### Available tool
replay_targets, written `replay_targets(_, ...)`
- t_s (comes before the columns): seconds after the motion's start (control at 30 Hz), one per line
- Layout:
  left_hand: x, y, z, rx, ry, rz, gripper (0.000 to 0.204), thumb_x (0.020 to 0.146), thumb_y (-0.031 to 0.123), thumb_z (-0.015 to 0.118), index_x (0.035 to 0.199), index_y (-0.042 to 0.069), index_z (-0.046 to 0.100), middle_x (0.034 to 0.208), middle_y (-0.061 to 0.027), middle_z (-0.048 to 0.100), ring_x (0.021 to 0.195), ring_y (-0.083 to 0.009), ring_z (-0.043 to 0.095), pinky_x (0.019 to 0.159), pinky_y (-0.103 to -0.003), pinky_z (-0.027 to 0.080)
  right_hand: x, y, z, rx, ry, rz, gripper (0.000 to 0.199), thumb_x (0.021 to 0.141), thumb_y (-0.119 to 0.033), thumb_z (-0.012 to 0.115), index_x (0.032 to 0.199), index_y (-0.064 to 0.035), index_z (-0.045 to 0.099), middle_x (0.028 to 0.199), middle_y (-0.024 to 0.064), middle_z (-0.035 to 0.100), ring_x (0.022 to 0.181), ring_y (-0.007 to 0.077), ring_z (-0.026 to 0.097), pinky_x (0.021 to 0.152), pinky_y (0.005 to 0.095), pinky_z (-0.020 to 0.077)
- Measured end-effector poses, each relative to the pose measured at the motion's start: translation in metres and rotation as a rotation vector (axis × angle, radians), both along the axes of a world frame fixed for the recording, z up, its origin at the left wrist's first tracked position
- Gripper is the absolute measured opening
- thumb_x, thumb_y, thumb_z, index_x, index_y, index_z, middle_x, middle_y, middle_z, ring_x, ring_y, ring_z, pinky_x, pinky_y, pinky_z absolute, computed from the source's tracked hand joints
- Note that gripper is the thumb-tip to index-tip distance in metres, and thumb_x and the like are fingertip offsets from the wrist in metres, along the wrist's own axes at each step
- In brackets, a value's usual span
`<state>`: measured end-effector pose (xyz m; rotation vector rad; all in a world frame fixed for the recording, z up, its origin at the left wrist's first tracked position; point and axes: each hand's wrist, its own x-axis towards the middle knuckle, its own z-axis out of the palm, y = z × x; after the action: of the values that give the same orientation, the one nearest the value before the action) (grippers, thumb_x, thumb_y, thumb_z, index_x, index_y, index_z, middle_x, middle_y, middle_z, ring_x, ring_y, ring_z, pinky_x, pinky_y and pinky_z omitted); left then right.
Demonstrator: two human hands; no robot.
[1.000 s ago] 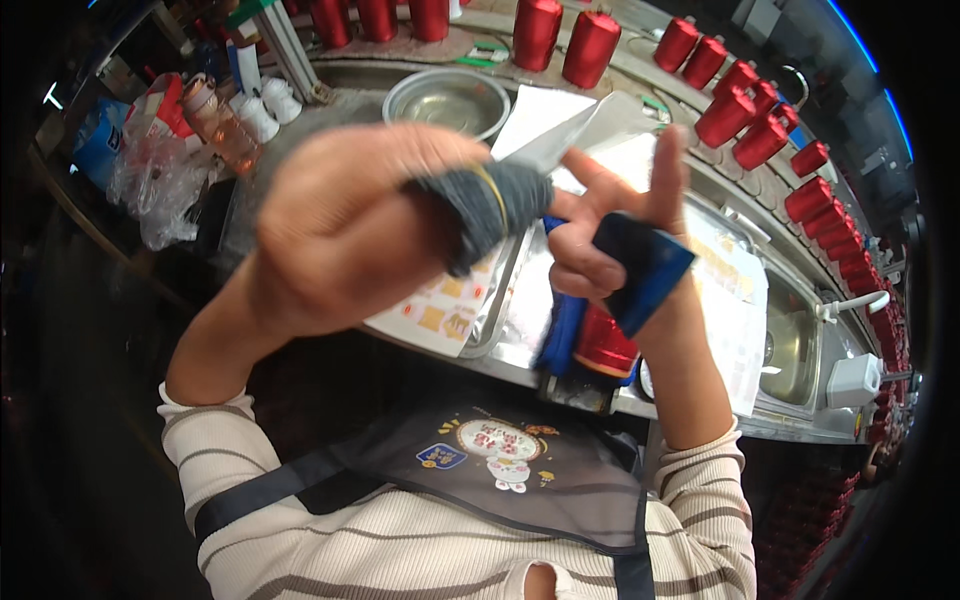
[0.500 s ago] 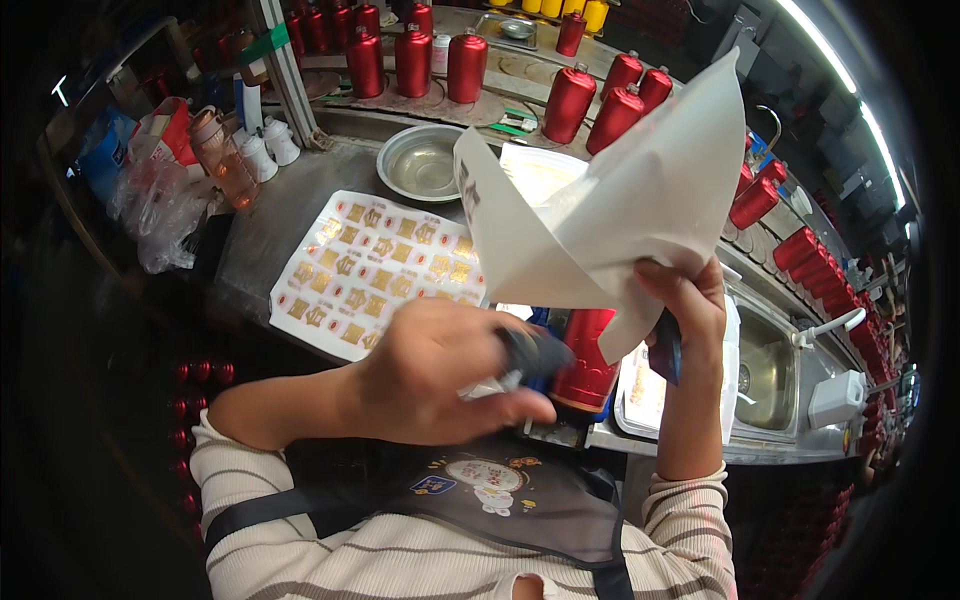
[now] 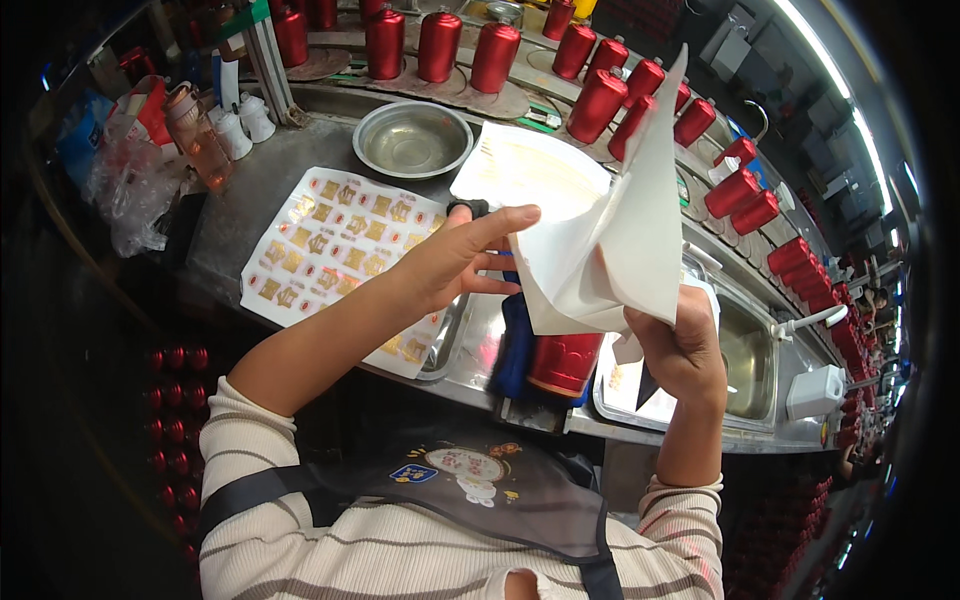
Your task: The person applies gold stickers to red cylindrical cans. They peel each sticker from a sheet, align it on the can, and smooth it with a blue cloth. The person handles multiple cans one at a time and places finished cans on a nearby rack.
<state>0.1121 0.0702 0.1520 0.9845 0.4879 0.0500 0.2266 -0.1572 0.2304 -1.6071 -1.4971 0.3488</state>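
Note:
In my right hand (image 3: 685, 345), closed around its lower edge, a large white sheet (image 3: 640, 230) stands up, curled and folded, with its tip pointing up. My left hand (image 3: 465, 255) is at the sheet's left corner, thumb and fingers spread, with a black cover on one finger; whether it touches the sheet is hard to tell. A dark pointed piece (image 3: 648, 388) shows below my right hand. Under the sheet a red bottle (image 3: 565, 362) lies in a blue-padded holder (image 3: 515, 345); the sheet hides part of it.
A sheet of gold and red stickers (image 3: 320, 255) lies at left on the metal counter (image 3: 235, 215). Beyond it are a metal bowl (image 3: 412, 140) and a white tray (image 3: 535, 170). Red bottles (image 3: 495, 60) stand along a curved conveyor. A sink (image 3: 750, 365) is at right.
My left hand has gone from a blur in front of the holder up and forward to the sheet's left corner, fingers spreading. The sheet, still in my right hand, has folded narrower.

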Motion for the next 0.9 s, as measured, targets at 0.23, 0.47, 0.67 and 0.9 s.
replay_targets(0.23, 0.013, -0.006, -0.018, -0.026, -0.233, 0.134, 0.065, 0.08, -0.005, 0.063, 0.136, 0.0, 0.029, 0.128, -0.0195, 0.053, 0.12, -0.0299, 0.059, 0.099, -0.045, 0.051, -0.004, -0.039, -0.031, 0.036, 0.362, -0.441, 0.026, 0.093, 0.004, 0.051, 0.116, 0.0042, 0.066, 0.095, 0.0067, 0.069, 0.081, 0.0115, 0.061, 0.072, 0.0289, 0.0487)
replay_targets(0.47, 0.012, -0.016, -0.041, 0.028, -0.165, 0.351, 0.053, 0.083, -0.01, 0.061, 0.131, -0.001, 0.041, 0.124, -0.0172, 0.057, 0.117, -0.0288, 0.06, 0.102, -0.041, 0.05, -0.029, -0.071, -0.08, 0.025, 0.862, -0.819, 0.033, 0.095, -0.004, 0.057, 0.125, 0.0087, 0.059, 0.112, 0.0113, 0.067, 0.101, 0.0146, 0.062, 0.089, 0.0282, 0.0481)
replay_targets(0.67, 0.011, 0.007, -0.053, 0.089, -0.083, 0.329, 0.043, 0.084, 0.0, 0.071, 0.119, -0.004, 0.046, 0.112, -0.0173, 0.064, 0.099, -0.0238, 0.067, 0.086, -0.036, 0.057, -0.046, -0.082, -0.11, 0.044, 0.965, -0.825, 0.03, 0.092, 0.0, 0.06, 0.12, 0.0088, 0.063, 0.108, 0.0093, 0.069, 0.096, 0.0126, 0.063, 0.085, 0.0261, 0.0489)
replay_targets(0.9, 0.03, 0.038, -0.064, 0.278, -0.059, 0.389, 0.039, 0.079, 0.0, 0.078, 0.103, -0.002, 0.047, 0.097, -0.0156, 0.068, 0.084, -0.02, 0.069, 0.07, -0.031, 0.056, -0.046, -0.079, -0.112, 0.054, 0.927, -0.804, 0.029, 0.088, 0.0, 0.065, 0.116, 0.0087, 0.065, 0.104, 0.0089, 0.07, 0.094, 0.0133, 0.064, 0.084, 0.026, 0.0488)
